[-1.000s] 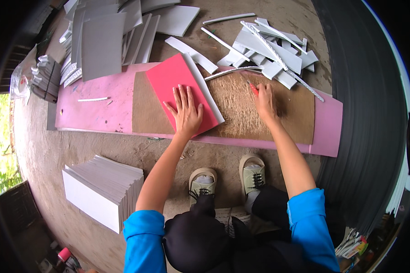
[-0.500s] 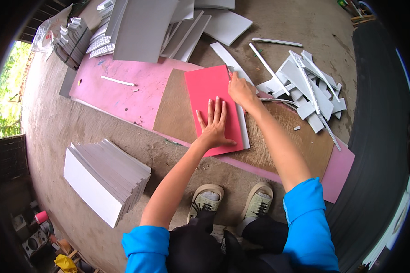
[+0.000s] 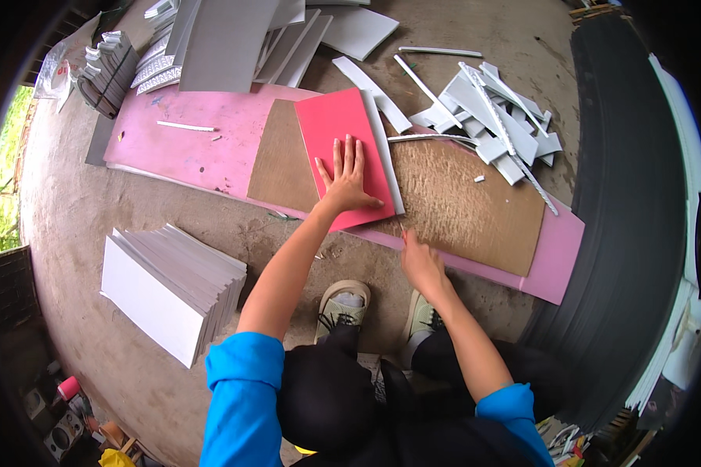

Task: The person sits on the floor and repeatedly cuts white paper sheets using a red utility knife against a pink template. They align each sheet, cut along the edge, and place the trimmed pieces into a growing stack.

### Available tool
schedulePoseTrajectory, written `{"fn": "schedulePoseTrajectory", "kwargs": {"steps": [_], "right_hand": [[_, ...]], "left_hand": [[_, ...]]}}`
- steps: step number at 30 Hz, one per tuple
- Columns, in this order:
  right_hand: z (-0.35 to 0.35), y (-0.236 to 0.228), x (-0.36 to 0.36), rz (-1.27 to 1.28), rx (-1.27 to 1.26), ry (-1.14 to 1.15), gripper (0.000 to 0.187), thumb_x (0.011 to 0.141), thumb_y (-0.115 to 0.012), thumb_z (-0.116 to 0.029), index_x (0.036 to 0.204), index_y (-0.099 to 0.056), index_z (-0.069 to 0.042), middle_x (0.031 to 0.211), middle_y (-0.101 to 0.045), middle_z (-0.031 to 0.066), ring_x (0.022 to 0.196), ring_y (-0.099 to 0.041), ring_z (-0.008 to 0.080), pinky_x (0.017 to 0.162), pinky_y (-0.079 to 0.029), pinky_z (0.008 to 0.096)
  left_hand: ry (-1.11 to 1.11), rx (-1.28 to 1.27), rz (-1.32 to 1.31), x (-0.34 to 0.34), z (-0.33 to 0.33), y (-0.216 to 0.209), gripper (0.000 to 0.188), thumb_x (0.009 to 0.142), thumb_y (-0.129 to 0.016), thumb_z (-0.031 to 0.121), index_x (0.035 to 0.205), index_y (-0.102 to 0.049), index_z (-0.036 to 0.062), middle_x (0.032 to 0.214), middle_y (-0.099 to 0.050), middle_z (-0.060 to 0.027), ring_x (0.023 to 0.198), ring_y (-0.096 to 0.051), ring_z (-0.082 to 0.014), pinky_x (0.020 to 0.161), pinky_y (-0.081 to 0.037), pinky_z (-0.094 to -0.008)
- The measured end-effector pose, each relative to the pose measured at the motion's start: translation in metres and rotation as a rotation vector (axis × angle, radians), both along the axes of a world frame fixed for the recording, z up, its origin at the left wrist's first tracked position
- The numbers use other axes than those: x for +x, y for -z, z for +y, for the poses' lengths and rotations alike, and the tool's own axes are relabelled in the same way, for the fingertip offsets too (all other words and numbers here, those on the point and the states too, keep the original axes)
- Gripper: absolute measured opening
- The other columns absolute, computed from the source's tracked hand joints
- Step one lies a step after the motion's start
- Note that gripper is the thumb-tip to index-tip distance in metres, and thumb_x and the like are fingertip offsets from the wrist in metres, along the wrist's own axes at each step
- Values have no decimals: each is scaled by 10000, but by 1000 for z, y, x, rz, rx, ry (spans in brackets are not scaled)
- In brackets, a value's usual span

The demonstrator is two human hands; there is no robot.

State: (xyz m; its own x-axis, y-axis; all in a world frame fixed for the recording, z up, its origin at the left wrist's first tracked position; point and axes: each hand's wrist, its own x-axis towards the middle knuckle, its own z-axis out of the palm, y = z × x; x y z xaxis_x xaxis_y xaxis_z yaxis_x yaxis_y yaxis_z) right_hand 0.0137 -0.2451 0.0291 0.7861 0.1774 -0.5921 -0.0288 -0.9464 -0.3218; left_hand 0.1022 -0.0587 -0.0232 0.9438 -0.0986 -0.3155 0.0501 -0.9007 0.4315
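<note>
My left hand (image 3: pixel 346 187) lies flat with fingers spread on a red rectangular board (image 3: pixel 335 117), pressing it down. Beneath the red board, a light grey foam sheet (image 3: pixel 383 148) sticks out in a narrow strip along the right side. My right hand (image 3: pixel 423 263) is closed round a slim cutter knife (image 3: pixel 403 230), mostly hidden by the fingers. Its tip points at the near right corner of the sheet; whether it touches cannot be told. Both boards rest on a scuffed brown cardboard (image 3: pixel 475 198), which lies over a long pink board (image 3: pixel 210 132).
White and grey offcuts (image 3: pixel 494 117) are heaped at the far right. A stack of grey sheets (image 3: pixel 175 288) stands at the near left. Larger grey panels (image 3: pixel 226 47) lean at the back. Dark layered sheets (image 3: pixel 623 194) line the right side. My shoes (image 3: pixel 343 307) are close to the pink board.
My right hand with the cutter knife has moved from the far end of the red board's right edge to just past its near end. My left hand stays on the board. The view shifted slightly.
</note>
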Motion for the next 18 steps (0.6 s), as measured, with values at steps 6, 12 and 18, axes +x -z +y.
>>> {"fn": "schedulePoseTrajectory", "kwargs": {"steps": [6, 12, 18], "right_hand": [[-17, -18, 2, 120, -34, -6, 281, 910, -378, -228, 1067, -435, -3, 832, -602, 300, 839, -589, 452, 737, -438, 555], [3, -45, 91, -240, 74, -46, 283, 898, -431, -231, 1048, -456, 7, 809, -605, 281, 788, -588, 448, 689, -454, 528], [74, 17, 208, -319, 112, 27, 289, 896, -424, -262, 1078, -435, -38, 874, -626, 262, 854, -612, 425, 751, -477, 517]], "left_hand": [[41, 57, 17, 11, -5, 4, 1415, 440, -748, 650, 1427, 89, 78, 1494, 153, -110, 1357, 196, -311, 976, 94, -675], [19, 16, -74, 5, -3, 10, 1423, 406, -763, 641, 1434, 42, 78, 1503, 102, -109, 1369, 160, -304, 981, 89, -674], [33, -10, 16, 0, -5, 2, 1395, 429, -775, 598, 1436, 44, 87, 1504, 93, -106, 1368, 166, -305, 985, 104, -659]]}}
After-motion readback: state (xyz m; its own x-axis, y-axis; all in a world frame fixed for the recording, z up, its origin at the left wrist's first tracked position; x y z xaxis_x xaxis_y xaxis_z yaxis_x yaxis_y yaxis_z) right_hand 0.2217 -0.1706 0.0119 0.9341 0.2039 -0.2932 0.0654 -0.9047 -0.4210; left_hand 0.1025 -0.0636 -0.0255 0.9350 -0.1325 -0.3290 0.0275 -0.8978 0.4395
